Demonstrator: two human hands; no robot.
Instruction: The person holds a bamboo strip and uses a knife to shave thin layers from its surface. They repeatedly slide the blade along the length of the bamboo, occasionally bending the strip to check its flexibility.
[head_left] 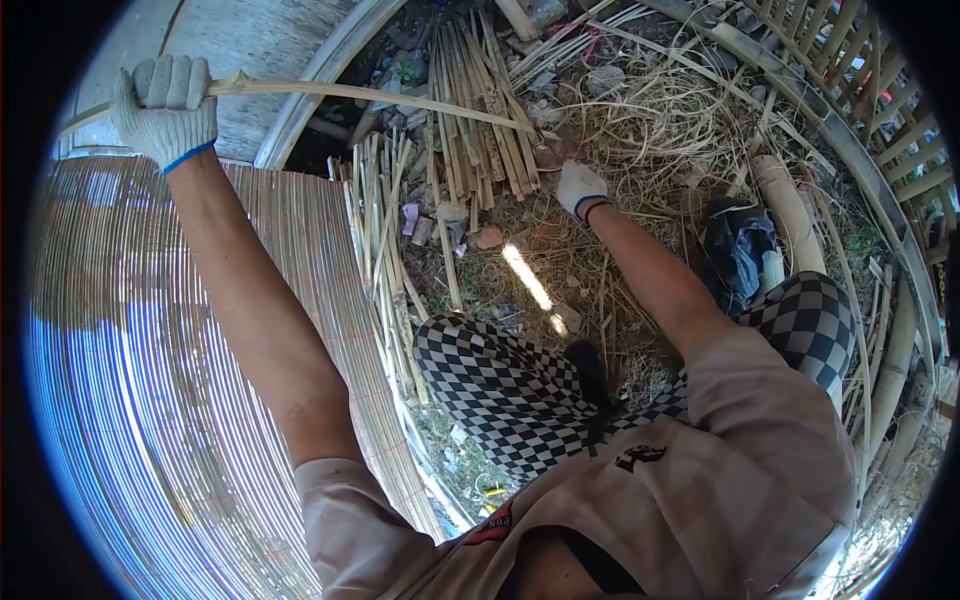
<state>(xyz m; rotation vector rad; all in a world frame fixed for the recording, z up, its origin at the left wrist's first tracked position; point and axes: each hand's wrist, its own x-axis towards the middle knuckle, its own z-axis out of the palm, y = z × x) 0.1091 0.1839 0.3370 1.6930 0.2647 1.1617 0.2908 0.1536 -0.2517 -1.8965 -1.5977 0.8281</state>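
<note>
My left hand (170,105), in a pale knitted glove with a blue cuff, is raised at the upper left with its fingers wrapped round a long bamboo strip (370,93). The strip runs to the right, bending slightly down, and a knot shows just beside the fist. My right hand (580,187), gloved alike, is closed low over the ground, a little below the strip's far end. A dark, blurred shape is at its fingers; what it grips cannot be made out. A bundle of split bamboo strips (478,115) lies between the two hands.
A slatted bamboo screen (270,260) spreads at the left. Curly shavings (680,125) heap beyond my right hand. A bamboo pole (787,210) and a dark plastic bag (738,245) are by my right knee. A bamboo lattice (850,70) stands at the upper right.
</note>
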